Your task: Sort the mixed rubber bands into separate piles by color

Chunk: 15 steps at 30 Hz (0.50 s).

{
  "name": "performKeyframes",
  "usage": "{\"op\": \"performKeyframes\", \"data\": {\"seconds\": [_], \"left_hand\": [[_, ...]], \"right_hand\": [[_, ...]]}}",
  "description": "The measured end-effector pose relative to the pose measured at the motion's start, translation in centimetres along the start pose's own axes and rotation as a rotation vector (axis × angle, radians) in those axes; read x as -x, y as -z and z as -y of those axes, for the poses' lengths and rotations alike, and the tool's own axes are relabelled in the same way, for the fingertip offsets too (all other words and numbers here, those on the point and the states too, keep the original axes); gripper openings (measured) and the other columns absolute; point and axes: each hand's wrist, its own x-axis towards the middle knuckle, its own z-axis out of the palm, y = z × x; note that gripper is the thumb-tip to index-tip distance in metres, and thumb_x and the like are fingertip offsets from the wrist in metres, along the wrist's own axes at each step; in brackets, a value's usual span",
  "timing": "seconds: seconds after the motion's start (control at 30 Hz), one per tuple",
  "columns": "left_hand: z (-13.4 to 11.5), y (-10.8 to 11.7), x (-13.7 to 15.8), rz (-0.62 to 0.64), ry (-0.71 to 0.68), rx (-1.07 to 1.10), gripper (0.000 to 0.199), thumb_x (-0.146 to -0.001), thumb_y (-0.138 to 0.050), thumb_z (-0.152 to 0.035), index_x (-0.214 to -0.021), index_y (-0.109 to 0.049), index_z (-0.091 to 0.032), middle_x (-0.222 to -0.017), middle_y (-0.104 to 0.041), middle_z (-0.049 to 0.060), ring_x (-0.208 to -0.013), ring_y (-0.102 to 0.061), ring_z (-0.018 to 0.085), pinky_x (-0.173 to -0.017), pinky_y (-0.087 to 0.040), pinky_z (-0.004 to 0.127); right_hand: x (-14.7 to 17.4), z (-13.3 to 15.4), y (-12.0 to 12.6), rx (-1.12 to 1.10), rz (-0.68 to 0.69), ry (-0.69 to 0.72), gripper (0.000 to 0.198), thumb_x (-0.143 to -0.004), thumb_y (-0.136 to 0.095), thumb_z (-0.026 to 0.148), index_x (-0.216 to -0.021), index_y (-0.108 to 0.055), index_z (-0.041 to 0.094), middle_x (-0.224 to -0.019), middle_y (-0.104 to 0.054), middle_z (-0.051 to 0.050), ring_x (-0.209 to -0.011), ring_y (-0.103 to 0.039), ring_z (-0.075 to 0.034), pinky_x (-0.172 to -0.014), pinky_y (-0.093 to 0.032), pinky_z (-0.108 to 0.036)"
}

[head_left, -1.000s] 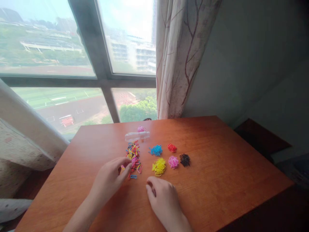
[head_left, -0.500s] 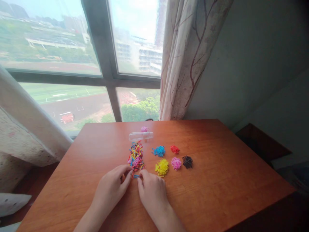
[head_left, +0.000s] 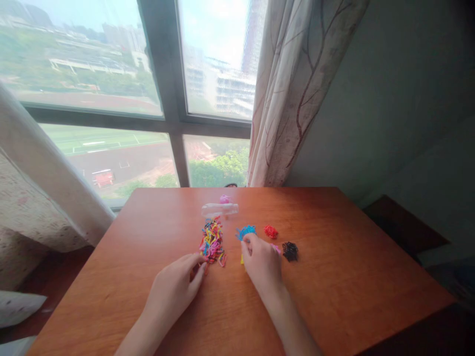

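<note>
A mixed heap of small coloured rubber bands (head_left: pixel 212 242) lies left of the table's middle. My left hand (head_left: pixel 180 282) rests at its near edge, thumb and forefinger pinched close together beside a reddish band; what they grip is too small to make out. My right hand (head_left: pixel 261 262) is over the sorted piles, its fingers closed, with the tips at the near edge of the blue rubber bands (head_left: pixel 246 231). Anything between those tips is hidden. The hand covers most of the yellow rubber bands (head_left: pixel 242 259) and the pink rubber bands (head_left: pixel 276 248).
Red rubber bands (head_left: pixel 270 231) and black rubber bands (head_left: pixel 290 251) form separate piles on the right. A clear plastic packet (head_left: pixel 219 209) lies behind the mixed heap, with a pink item (head_left: pixel 224 199) beyond it. The wooden table (head_left: pixel 352 277) meets a window and a curtain (head_left: pixel 285 99).
My right hand has moved from the mixed heap rightward to the blue pile; the blue band it held near the heap no longer shows there. My left hand stays by the heap. The view shifted slightly.
</note>
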Motion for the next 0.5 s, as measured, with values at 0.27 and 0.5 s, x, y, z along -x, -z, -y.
{"op": "performKeyframes", "data": {"seconds": [0.27,0.5], "left_hand": [[-0.3,0.4,0.2,0.032,0.019,-0.012,0.024,-0.093,-0.042,-0.03,-0.093,-0.066,-0.024,-0.087,-0.07,0.002,-0.078,-0.063,0.018,-0.066,-0.04,0.025],[-0.6,0.9,0.3,0.041,0.045,-0.018,0.024,-0.093,-0.043,-0.031,-0.093,-0.066,-0.024,-0.087,-0.071,0.002,-0.077,-0.063,0.017,-0.066,-0.039,0.025]], "right_hand": [[-2.8,-0.1,0.3,0.219,0.06,-0.079,0.017,-0.098,-0.054,0.033,-0.096,-0.069,0.025,-0.083,-0.074,-0.003,-0.075,-0.069,-0.018,-0.056,-0.035,-0.023],[-1.5,0.3,0.1,0.171,0.079,-0.03,0.012,-0.095,-0.058,0.029,-0.098,-0.069,0.026,-0.083,-0.074,-0.002,-0.076,-0.07,-0.019,-0.058,-0.037,-0.024]]}}
